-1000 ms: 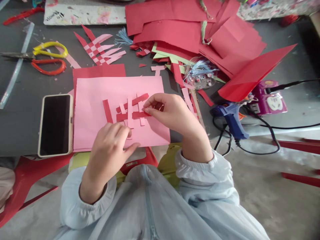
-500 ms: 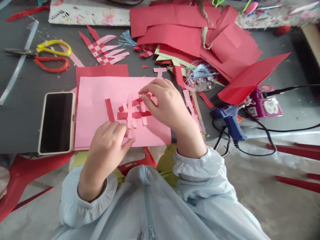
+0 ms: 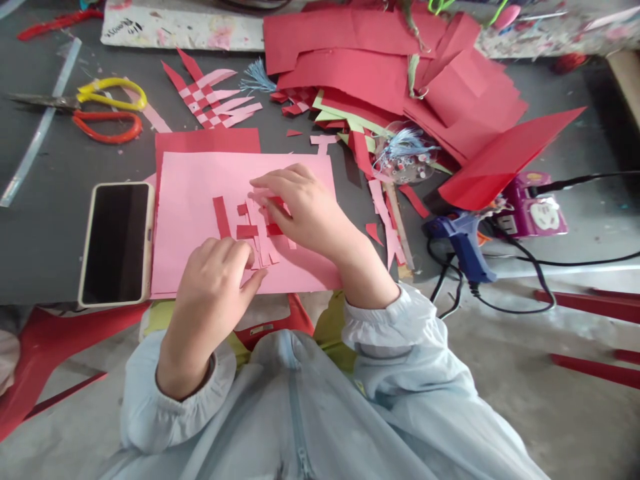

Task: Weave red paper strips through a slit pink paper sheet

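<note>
On a pink paper sheet [image 3: 187,180], several red and pink paper strips cross each other in a loose weave. A pink paper strip [image 3: 261,233] runs lengthwise over a red paper strip [image 3: 246,231]. My right hand [image 3: 305,210] covers the weave's upper right part, its thumb and fingers closed at the pink strip's far end. At the near end, my left hand [image 3: 213,280] has its fingers curled and thumb close to them, around the strip ends. Apart from the weave, a single red strip [image 3: 221,217] lies to its left.
A phone [image 3: 117,243] lies left of the sheet, with scissors [image 3: 107,110] beyond it. Red paper sheets [image 3: 345,80] pile up at the back. A woven paper piece [image 3: 205,93] lies behind the sheet. A blue glue gun [image 3: 463,243] and its cables are at right.
My right hand has moved left and slightly closer to the pink strip's far end, uncovering a red scrap at the right. My left hand has stayed nearly in place.
</note>
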Demonstrator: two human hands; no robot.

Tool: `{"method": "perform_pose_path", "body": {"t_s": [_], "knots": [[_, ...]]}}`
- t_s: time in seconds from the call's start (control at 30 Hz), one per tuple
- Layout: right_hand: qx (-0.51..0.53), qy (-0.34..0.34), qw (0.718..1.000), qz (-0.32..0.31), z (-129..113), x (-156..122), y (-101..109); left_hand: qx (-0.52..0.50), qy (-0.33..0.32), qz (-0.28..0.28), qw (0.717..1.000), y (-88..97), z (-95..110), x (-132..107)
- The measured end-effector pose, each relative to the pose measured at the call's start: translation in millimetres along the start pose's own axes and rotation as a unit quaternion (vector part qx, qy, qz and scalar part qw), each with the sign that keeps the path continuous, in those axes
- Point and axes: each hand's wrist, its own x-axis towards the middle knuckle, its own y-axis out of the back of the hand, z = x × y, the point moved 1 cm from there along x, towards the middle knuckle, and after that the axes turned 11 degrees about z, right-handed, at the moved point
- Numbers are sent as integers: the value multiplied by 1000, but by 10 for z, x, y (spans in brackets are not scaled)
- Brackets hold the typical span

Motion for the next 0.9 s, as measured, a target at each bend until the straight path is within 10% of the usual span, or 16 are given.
{"method": "perform_pose_path", "body": {"t_s": [0.73,0.9], "knots": [[-43,-80,996,23,49,-83,240,56,16,53,997,-30,-12,6],[-93,-188,978,-11,-14,-191,496,26,-17,93,995,4,72,13]]}}
